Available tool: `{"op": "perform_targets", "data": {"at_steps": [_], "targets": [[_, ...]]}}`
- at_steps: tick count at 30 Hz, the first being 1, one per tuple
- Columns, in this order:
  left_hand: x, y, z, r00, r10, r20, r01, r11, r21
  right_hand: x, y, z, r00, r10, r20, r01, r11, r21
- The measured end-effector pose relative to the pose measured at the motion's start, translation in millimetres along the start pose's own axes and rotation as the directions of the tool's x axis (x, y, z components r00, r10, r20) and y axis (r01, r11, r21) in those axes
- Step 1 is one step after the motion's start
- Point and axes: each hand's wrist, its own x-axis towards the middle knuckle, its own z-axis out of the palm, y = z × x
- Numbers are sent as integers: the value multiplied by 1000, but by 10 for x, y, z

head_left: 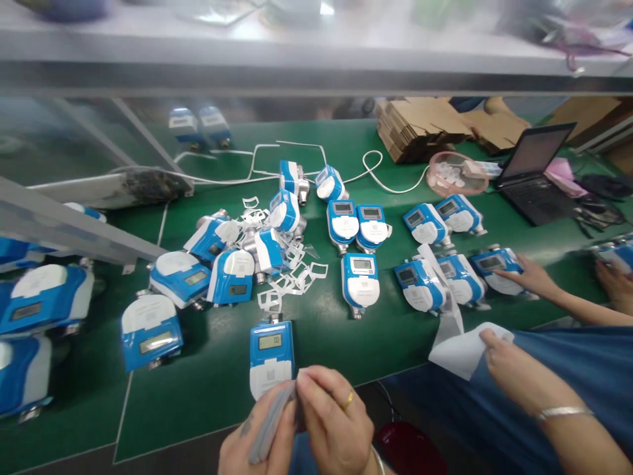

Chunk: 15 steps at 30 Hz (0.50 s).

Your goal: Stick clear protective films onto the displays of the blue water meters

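Note:
My left hand [242,442] is closed around a thin stack of grey sheets [271,427] that look like labels or cards. With its fingertips pinched together, my right hand [339,419] works at the stack's upper end; whether a single sheet is in the pinch cannot be made out. Just beyond both hands a blue and white water meter [271,356] lies on the green table, its small display facing up. Another water meter [361,280] lies farther off to the right. White cut-out frames [291,280] are scattered beside a cluster of water meters [232,276] to the left.
At right, a co-worker's hand [534,277] touches a meter, and a hand wearing a bangle [514,369] holds white sheet [465,349]. A laptop [539,165], pink bowl [457,188] and folded cardboard [420,125] stand behind. An overhead shelf [297,76] and metal post [99,221] border the table.

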Motion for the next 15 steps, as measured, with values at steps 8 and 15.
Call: {"op": "perform_targets", "data": {"at_steps": [8, 15], "targets": [[102, 378, -152, 981, -195, 1, 188, 944, -271, 179, -144, -198, 986, -67, 152, 62, 997, 40], [-43, 543, -194, 964, -198, -177, 130, 933, -336, 446, -525, -219, 1000, 15, -13, -13, 995, 102]]}}
